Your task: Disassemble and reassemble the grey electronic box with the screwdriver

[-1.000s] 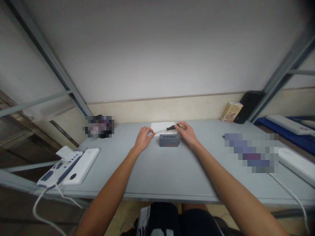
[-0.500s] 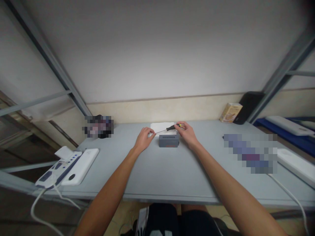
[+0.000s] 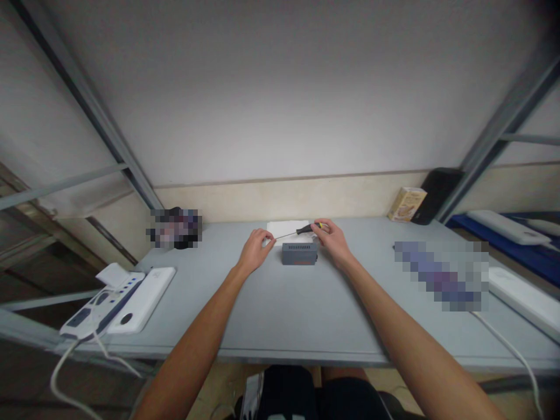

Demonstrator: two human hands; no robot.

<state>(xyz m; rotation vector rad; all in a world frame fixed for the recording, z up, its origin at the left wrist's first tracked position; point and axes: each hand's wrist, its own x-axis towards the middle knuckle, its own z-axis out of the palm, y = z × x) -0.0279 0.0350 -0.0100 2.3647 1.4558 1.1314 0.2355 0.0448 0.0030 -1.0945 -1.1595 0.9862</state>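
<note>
A screwdriver (image 3: 303,230) with a black handle, yellow near its end, lies sideways in the air behind a small dark grey box. My right hand (image 3: 331,239) grips its handle, fingers closed. The thin shaft points left to the pinched fingertips of my left hand (image 3: 256,249). Whether those fingertips hold the tip itself or something tiny at it is too small to tell. Just in front of both hands, the grey box (image 3: 300,254) stands on the table, with a row of vent slots on top and reddish marking on its front.
White paper (image 3: 284,226) lies behind the box on the grey table (image 3: 301,315). At left are a power strip (image 3: 102,303) and a white slab-like device (image 3: 144,300). At right stand a yellow carton (image 3: 406,204), a black case (image 3: 440,195) and a white device (image 3: 525,300) near a blurred-out item.
The camera view has tilted very slightly. Both hands and the screwdriver keep nearly the same pose beside the box.
</note>
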